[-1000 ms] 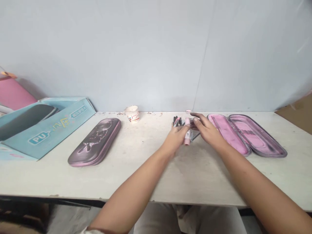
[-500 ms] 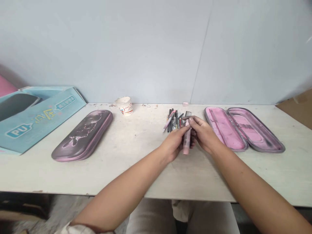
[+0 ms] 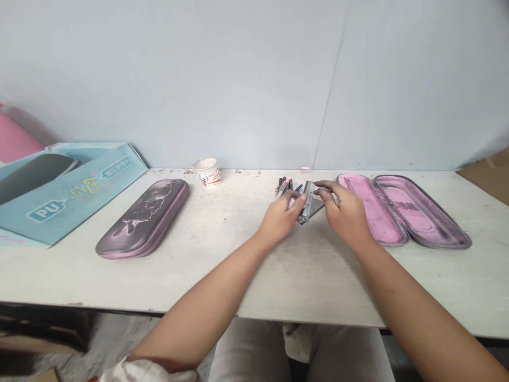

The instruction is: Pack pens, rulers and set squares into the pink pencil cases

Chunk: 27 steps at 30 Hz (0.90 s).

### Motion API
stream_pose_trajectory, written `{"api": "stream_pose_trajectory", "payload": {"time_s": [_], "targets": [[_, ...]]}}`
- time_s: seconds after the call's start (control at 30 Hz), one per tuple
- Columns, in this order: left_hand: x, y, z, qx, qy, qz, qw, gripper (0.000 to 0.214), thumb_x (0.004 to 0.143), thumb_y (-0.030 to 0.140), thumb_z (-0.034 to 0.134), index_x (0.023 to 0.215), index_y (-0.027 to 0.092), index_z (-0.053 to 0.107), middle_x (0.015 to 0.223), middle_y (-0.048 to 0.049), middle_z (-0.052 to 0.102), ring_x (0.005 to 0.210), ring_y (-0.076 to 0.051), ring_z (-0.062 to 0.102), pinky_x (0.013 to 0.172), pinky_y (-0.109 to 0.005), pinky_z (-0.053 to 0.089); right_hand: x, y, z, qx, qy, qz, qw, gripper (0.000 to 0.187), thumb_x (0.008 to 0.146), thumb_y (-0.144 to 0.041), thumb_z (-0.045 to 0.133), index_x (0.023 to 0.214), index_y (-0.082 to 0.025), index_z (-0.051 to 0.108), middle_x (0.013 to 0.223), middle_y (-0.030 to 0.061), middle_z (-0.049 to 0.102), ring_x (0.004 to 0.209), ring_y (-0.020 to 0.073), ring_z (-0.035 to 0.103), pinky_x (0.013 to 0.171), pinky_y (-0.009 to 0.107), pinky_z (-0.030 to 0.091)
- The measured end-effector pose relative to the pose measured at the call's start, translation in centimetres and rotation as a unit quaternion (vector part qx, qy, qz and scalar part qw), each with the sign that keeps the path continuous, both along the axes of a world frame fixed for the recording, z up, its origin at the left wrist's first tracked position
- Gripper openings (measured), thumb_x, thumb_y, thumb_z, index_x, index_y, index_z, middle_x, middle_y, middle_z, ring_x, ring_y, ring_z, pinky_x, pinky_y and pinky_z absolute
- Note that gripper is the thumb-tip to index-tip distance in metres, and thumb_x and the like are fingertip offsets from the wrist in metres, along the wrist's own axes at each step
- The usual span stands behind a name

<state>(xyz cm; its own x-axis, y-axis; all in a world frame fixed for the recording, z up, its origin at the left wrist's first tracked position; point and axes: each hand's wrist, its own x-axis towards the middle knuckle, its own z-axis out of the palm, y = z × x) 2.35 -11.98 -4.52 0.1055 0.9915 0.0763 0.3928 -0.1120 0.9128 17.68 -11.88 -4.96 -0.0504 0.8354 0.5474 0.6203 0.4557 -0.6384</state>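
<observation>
My left hand [image 3: 279, 218] and my right hand [image 3: 345, 214] meet at the back of the white table [image 3: 254, 265], over a small pile of dark pens [image 3: 284, 185]. Their fingers are closed from both sides on a clear ruler [image 3: 308, 203] that stands tilted on the table, with a second clear piece beside it. The right forefinger and thumb pinch the ruler's top end. A bit of a pink marker [image 3: 292, 201] shows under my curled left fingers. An open pink pencil case [image 3: 401, 212] lies just right of my right hand.
A closed dark pencil case with pink marbling [image 3: 145, 217] lies to the left. Behind it are a blue printed box [image 3: 67, 191] and a paper cup [image 3: 207, 172]. A small pink eraser [image 3: 305, 170] sits by the wall. Brown cardboard [image 3: 487, 172] is at far right.
Both hands moved back from the table's middle to the pen pile. The pink marker, held out in plain sight before, is now mostly hidden, and the clear ruler stands between the hands.
</observation>
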Motion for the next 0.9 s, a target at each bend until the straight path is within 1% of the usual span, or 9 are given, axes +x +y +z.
{"api": "stream_pose_trajectory", "payload": {"time_s": [0.07,0.13,0.23,0.33,0.47,0.57,0.7,0.8,0.9], "targets": [[-1.3,1.1,-0.4,0.051,0.146,0.019,0.988,0.035,0.081,0.049,0.046,0.092,0.019,0.059,0.078,-0.0046,0.063,0.075,-0.017,0.059,0.066,-0.025,0.042,0.5,0.2,-0.6,0.032,-0.155,-0.053,0.986,0.031,0.088,-0.033,0.038,0.104,-0.018,0.061,0.096,0.0104,0.067,0.095,0.0255,0.056,0.089,0.044,0.036],[-2.6,2.0,-0.8,0.049,0.256,0.042,0.965,0.038,0.082,0.049,0.042,0.092,0.017,0.059,0.083,-0.0089,0.066,0.080,-0.022,0.061,0.068,-0.028,0.042,0.7,0.3,-1.4,0.044,-0.269,-0.065,0.960,0.028,0.088,-0.028,0.038,0.097,-0.017,0.062,0.088,0.0114,0.068,0.091,0.0263,0.055,0.092,0.048,0.031],[-3.7,2.8,-1.2,0.025,0.333,0.077,0.939,0.039,0.084,0.046,0.036,0.091,0.016,0.059,0.090,-0.0128,0.067,0.085,-0.025,0.062,0.069,-0.031,0.044,0.9,0.3,-2.5,0.051,-0.356,-0.077,0.930,0.026,0.087,-0.026,0.038,0.090,-0.018,0.063,0.084,0.0117,0.067,0.089,0.0269,0.053,0.091,0.051,0.028],[-4.1,3.3,-1.3,0.020,0.359,0.085,0.929,0.040,0.085,0.043,0.033,0.093,0.015,0.059,0.096,-0.0145,0.067,0.090,-0.026,0.062,0.073,-0.031,0.045,0.8,0.3,-2.7,0.080,-0.372,-0.076,0.922,0.023,0.086,-0.026,0.041,0.092,-0.019,0.063,0.090,0.0114,0.065,0.091,0.0269,0.050,0.089,0.049,0.030],[-4.1,3.6,-1.5,0.023,0.349,0.085,0.933,0.038,0.085,0.042,0.034,0.093,0.014,0.059,0.098,-0.0153,0.067,0.092,-0.027,0.062,0.076,-0.032,0.045,-0.7,0.0,-2.1,0.139,-0.384,-0.011,0.913,0.023,0.086,-0.022,0.043,0.099,-0.020,0.062,0.098,0.0099,0.062,0.097,0.0251,0.048,0.088,0.042,0.034],[-4.3,3.6,-1.3,0.020,0.314,0.112,0.942,0.035,0.086,0.039,0.034,0.096,0.015,0.057,0.097,-0.0145,0.067,0.091,-0.025,0.062,0.074,-0.031,0.045,-2.9,-0.3,-1.8,0.186,-0.442,0.065,0.875,0.023,0.085,-0.015,0.043,0.097,-0.021,0.062,0.100,0.0083,0.061,0.100,0.0231,0.047,0.097,0.043,0.030],[-4.3,3.5,-0.8,0.009,0.269,0.144,0.952,0.032,0.086,0.037,0.035,0.098,0.015,0.055,0.096,-0.0149,0.067,0.092,-0.025,0.062,0.075,-0.030,0.044,-5.1,-0.3,-1.4,0.228,-0.480,0.135,0.837,0.026,0.085,-0.010,0.039,0.082,-0.021,0.064,0.083,0.0061,0.062,0.092,0.0199,0.050,0.103,0.044,0.026],[-4.2,3.2,-0.5,0.037,0.229,0.131,0.964,0.029,0.087,0.034,0.034,0.100,0.016,0.053,0.098,-0.0132,0.066,0.094,-0.023,0.061,0.077,-0.030,0.044,-5.1,0.0,-0.9,0.218,-0.430,0.144,0.864,0.025,0.084,-0.010,0.039,0.085,-0.020,0.063,0.086,0.0071,0.063,0.093,0.0196,0.052,0.100,0.042,0.032],[-3.9,2.7,-0.4,0.098,0.208,0.088,0.969,0.028,0.089,0.031,0.033,0.106,0.017,0.050,0.101,-0.0106,0.064,0.095,-0.021,0.060,0.079,-0.029,0.043,-4.0,0.3,-0.2,0.160,-0.260,0.086,0.948,0.018,0.085,-0.019,0.043,0.095,-0.018,0.058,0.095,0.0093,0.064,0.094,0.0208,0.056,0.089,0.039,0.042]]}}
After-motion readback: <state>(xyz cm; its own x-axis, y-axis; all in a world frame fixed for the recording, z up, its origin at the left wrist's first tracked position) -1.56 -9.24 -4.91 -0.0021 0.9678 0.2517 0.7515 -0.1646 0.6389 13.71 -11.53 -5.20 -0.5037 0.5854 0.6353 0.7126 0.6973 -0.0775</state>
